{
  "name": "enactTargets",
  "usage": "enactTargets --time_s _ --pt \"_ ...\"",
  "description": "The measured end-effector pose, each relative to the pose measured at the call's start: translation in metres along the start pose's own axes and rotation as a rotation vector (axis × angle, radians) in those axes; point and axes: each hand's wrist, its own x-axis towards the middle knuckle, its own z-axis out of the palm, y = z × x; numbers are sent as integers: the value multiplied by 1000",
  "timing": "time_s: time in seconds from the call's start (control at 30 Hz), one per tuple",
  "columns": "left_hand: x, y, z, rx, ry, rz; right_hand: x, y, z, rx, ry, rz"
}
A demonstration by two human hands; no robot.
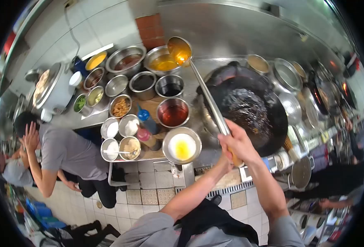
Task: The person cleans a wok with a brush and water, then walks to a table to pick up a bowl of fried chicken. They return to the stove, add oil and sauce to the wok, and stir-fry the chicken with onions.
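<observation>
A long-handled metal ladle (208, 96) is in my right hand (240, 142), whose fingers wrap round the handle near its wooden end. The ladle's bowl holds some amber liquid and is over the right edge of a steel bowl of yellow liquid (164, 62). My left hand (226, 159) is by the wooden end of the handle, just below my right hand; its fingers are mostly hidden. Beyond my hands is a large dark wok (278, 121) with glossy dark liquid in it. Left of them stands a bowl of white grains with a yellow patch (182, 145).
Containers of dark sauces, red liquid (173, 113), chopped greens (80, 103) and white powders crowd the left counter, with two squeeze bottles (147, 122). A rice cooker (54, 88) stands farther left. A person in grey (73, 144) bends beside the counter. Strainers and pots (301, 171) lie right.
</observation>
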Motion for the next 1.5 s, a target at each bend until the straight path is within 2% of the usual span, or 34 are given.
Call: enactTargets --time_s 0.1,0.17,0.23,0.3,0.33,0.37,0.43,0.57,0.63,0.67,0.77,0.8,0.87,0.9,0.97,1.0,1.03,1.17,1.2,1.23,1.3,1.43,1.5 --pt "13 13 9 80 77 -32 90 11 15 -222 -11 -74" --pt "35 5 5 -32 34 42 138 11 26 -479 44 -114" --pt "46 10 2 -20 -14 36 186 15 31 -658 108 -110" --pt "57 9 3 -37 -20 67 240 31 22 -820 81 -65" --pt "64 4 3 -57 -1 100 265 33 13 -746 22 77" --pt "70 0 3 -75 16 130 279 34 0 -453 -62 95" --pt "73 4 3 -57 -3 118 248 -3 2 -262 -20 210" --pt "72 9 2 9 -6 55 159 -8 -17 -40 89 20" --pt "65 3 -10 -20 -49 -9 97 6 -49 -49 172 -68" --pt "52 8 -15 79 -28 -87 60 13 -63 -66 198 -85" --pt "-3 0 -40 247 -20 117 -45 36 -98 -83 298 -69" --pt "-30 5 -47 252 -8 -5 -67 44 -109 9 314 -4" --pt "-69 -5 -72 393 78 144 -108 64 -131 184 353 126" --pt "-85 -9 -84 425 112 191 -108 121 -150 47 423 48" --pt "-125 -2 -90 452 204 181 -114 116 -143 -131 454 112" --pt "-133 -5 -106 561 240 239 -117 120 -152 5 418 77" --pt "-143 -9 -121 669 279 293 -118 110 -153 28 373 133" --pt "-176 5 -136 577 367 287 -98 108 -119 -132 469 102" --pt "-182 8 -147 554 394 282 -87 103 -110 -1 465 97" --pt "-188 12 -155 504 372 298 -77 94 -101 58 346 41" --pt "-202 25 -173 470 375 312 -43 46 -49 251 281 102" --pt "-228 47 -226 465 469 372 56 -11 46 463 -32 155" --pt "-242 60 -250 432 513 348 124 -22 89 415 -242 176"
